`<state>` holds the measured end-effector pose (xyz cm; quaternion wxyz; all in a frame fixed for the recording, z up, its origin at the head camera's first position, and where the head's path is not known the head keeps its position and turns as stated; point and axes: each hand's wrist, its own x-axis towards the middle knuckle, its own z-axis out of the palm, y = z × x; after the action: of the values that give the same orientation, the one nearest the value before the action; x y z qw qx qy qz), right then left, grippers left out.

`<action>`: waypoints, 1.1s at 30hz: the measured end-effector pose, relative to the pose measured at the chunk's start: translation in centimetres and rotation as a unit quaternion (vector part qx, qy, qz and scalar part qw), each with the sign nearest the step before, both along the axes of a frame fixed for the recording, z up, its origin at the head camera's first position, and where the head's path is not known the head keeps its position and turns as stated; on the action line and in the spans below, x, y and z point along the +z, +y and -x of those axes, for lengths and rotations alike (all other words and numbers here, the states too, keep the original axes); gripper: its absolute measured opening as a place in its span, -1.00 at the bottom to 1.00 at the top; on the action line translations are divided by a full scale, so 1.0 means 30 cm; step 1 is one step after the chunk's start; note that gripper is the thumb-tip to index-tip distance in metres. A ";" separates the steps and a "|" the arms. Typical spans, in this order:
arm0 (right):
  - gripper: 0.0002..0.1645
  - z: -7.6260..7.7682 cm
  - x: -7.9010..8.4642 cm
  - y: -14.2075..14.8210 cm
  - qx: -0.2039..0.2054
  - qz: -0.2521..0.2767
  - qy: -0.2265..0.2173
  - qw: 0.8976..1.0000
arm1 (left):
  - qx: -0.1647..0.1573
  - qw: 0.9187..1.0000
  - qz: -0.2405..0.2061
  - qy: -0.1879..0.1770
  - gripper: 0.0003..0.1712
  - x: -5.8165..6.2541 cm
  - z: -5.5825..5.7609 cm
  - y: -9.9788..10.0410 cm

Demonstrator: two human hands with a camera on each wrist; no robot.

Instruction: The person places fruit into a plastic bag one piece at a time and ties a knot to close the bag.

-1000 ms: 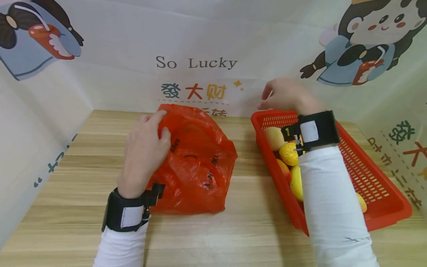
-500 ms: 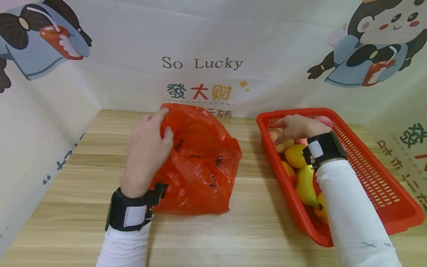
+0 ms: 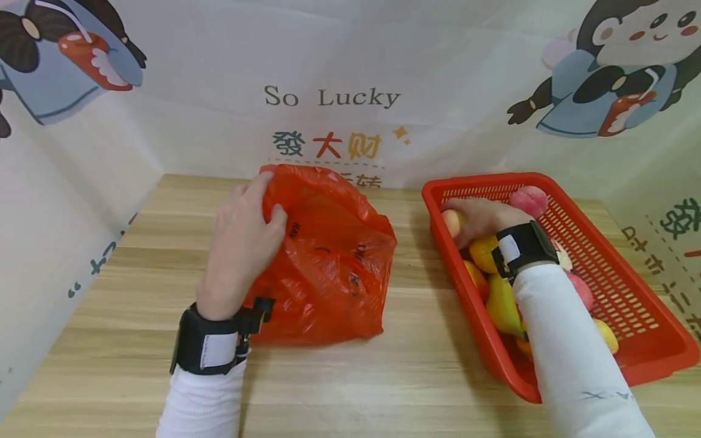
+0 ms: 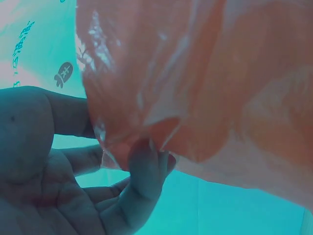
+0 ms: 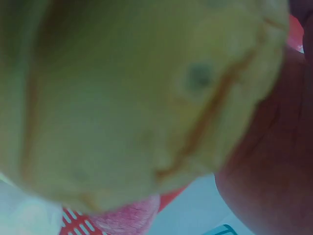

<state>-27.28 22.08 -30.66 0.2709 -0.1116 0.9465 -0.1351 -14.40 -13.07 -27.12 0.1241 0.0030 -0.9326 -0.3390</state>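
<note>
My left hand (image 3: 243,243) pinches the rim of a red plastic bag (image 3: 334,274) between thumb and fingers. The bag lies on the table with its mouth raised, and black print shows on it. In the left wrist view, the thumb (image 4: 146,169) presses the thin film of the bag (image 4: 161,88). Inside the red basket (image 3: 460,304), at its far left corner, my right hand (image 3: 482,219) grips a pale round fruit (image 3: 453,222); its fingertips are partly hidden. A blurred yellow fruit (image 5: 122,112) fills much of the right wrist view, beside the palm (image 5: 269,161).
Around the right hand, the basket holds a banana (image 3: 502,307), a yellow fruit (image 3: 483,254), an orange-red fruit (image 3: 476,280) and a pink round fruit (image 3: 529,201). More fruit is partly covered by the right sleeve (image 3: 575,347). A printed white sheet (image 3: 219,91) stands behind the wooden table (image 3: 411,365).
From above the basket's far edge, my right hand has come down into it and taken hold of the pale round fruit. My left hand keeps its pinch on the bag.
</note>
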 end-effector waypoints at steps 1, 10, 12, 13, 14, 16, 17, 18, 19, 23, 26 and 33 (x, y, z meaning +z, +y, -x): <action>0.02 -0.002 -0.002 0.000 -0.004 0.002 0.000 1.000 | -0.002 1.000 -0.003 -0.005 -0.39 0.001 0.002 0.000; -0.03 -0.004 -0.042 -0.008 0.008 -0.034 0.048 0.998 | -0.005 1.000 -0.006 -0.020 -0.37 -0.004 0.011 -0.002; -0.05 -0.003 -0.046 -0.012 0.010 -0.032 0.055 0.998 | -0.003 1.000 -0.005 -0.021 -0.35 -0.004 0.010 -0.003; -0.06 -0.002 -0.047 -0.013 0.011 -0.030 0.057 0.998 | -0.003 1.000 -0.006 -0.022 -0.34 -0.004 0.009 -0.004; -0.06 -0.003 -0.048 -0.014 0.013 -0.028 0.060 0.998 | -0.002 1.000 -0.009 -0.024 -0.33 -0.004 0.008 -0.005; -0.05 -0.008 -0.048 -0.012 0.017 -0.021 0.064 0.998 | -0.003 1.000 -0.013 -0.027 -0.31 -0.004 0.006 -0.006; -0.03 -0.012 -0.047 -0.010 0.019 -0.017 0.066 0.998 | -0.004 0.999 -0.016 -0.029 -0.31 -0.004 0.005 -0.007; -0.01 -0.017 -0.045 -0.007 0.020 -0.011 0.066 0.998 | -0.005 0.999 -0.018 -0.031 -0.30 -0.004 0.004 -0.008; -0.02 -0.022 -0.042 -0.003 0.014 0.001 0.062 0.998 | -0.006 0.999 -0.020 -0.034 -0.29 -0.003 0.003 -0.008; -0.10 -0.034 -0.018 0.018 0.011 0.036 0.056 0.998 | -0.008 0.999 -0.025 -0.038 -0.28 0.000 0.003 -0.009; -0.19 -0.033 0.012 0.035 0.002 0.069 0.047 0.997 | -0.007 0.999 -0.026 -0.037 -0.28 0.002 0.005 -0.008; -0.18 -0.035 0.084 0.057 -0.007 0.082 0.075 0.994 | -0.005 0.999 -0.020 -0.045 -0.27 0.001 0.006 -0.006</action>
<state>-26.22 23.79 -28.13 0.1884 -0.1367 0.9506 -0.2052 -14.58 -13.25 -27.08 0.0804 0.0161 -0.9304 -0.3574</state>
